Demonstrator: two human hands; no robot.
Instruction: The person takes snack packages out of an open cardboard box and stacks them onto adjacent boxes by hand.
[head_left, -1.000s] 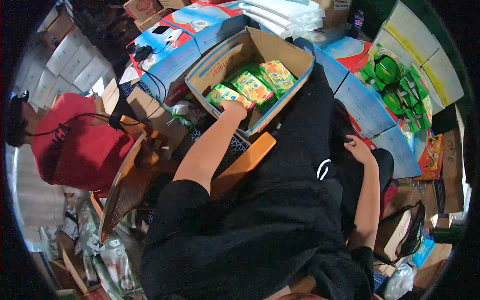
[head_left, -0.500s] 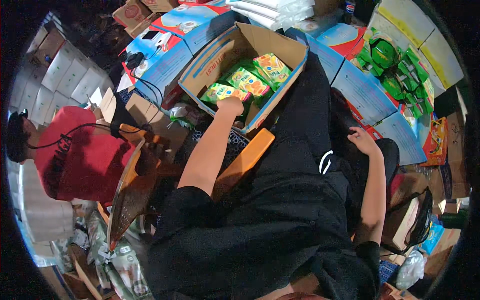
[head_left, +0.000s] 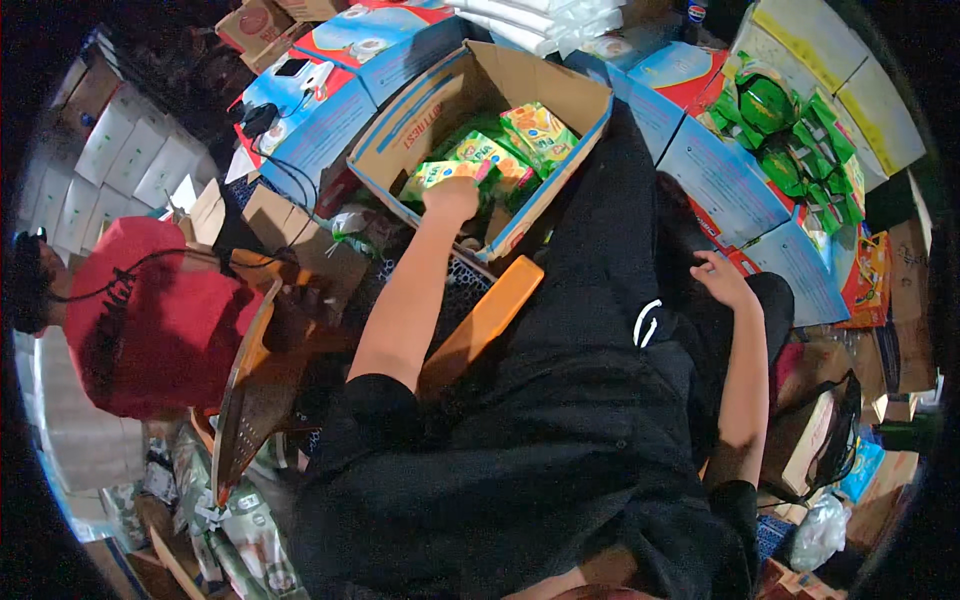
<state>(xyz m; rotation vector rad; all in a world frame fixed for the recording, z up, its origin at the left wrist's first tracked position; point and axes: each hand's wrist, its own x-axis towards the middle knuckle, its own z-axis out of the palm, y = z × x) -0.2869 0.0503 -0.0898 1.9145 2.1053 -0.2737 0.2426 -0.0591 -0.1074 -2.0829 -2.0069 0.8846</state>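
An open cardboard box (head_left: pixel 415 118) with blue-edged sides stands in front of me at a tilt. Several green-and-yellow snack packets lie inside it. My left hand (head_left: pixel 452 198) reaches over the box's near left side, its fingers closed on the near edge of the leftmost snack packet (head_left: pixel 438 174); the fingertips are partly hidden. Beyond that packet lie a middle packet (head_left: pixel 478 148) and a far right packet (head_left: pixel 541 134). Over my right thigh, my right hand (head_left: pixel 724 280) is empty, with its fingers loosely bent and apart.
Blue-and-red cartons (head_left: pixel 715 180) stand around the box's far side and right. Green packets (head_left: pixel 790 130) are heaped on the right cartons. An orange chair arm (head_left: pixel 490 315) lies beside my left forearm. At left, a person in a red shirt (head_left: pixel 160 320) sits close by.
My left hand has shifted slightly left, and the leftmost packet has moved with it, lifting a little at its right end. My right hand stays over the thigh.
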